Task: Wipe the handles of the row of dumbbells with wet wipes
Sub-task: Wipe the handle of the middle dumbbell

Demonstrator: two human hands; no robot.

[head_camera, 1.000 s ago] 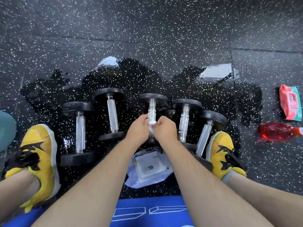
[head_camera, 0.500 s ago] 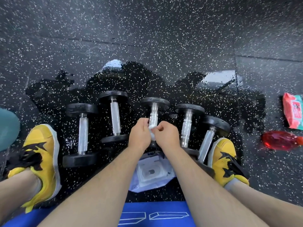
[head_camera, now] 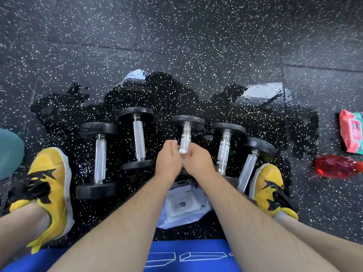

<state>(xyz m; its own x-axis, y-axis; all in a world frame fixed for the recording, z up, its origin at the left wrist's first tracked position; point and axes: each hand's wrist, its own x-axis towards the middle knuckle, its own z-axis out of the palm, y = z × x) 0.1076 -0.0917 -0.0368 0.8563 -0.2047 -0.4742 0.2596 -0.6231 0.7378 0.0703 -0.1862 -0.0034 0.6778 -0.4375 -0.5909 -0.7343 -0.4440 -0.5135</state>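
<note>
a person seated on a speckled gym floor cleans weights, seen from a head-worn camera. nearest the lens, a blue surface printed with white outlined block shapes carries no readable words. just beyond it, between the bare forearms, a white pack of wet wipes lies flat on the black rubber floor, dispensing flap up; the dark print along its far edge and a small round mark at its near corner are too small to read. a yellow left shoe and a yellow right shoe, both with jagged black trim, frame the row of dumbbells, five black-headed weights lying side by side with their steel handles pointing away from the person. the hands meet at the near half of the handle of the middle dumbbell. the right hand has its fingers curled, pinching a small white wet wipe against the knurled steel. the left hand lies against the other side of the handle with fingers close together and nearly straight; whether it grips the wipe cannot be told. the rightmost weight slants, its handle just beside the right shoe. the row rests in a dark wet patch that mirrors light at its far edge. off to the right, well apart from the weights, a red translucent bottle lies on its side, and beyond it a pink and teal soft pack bears a red label too blurred to read. a teal rounded object cuts into the left edge.
</note>
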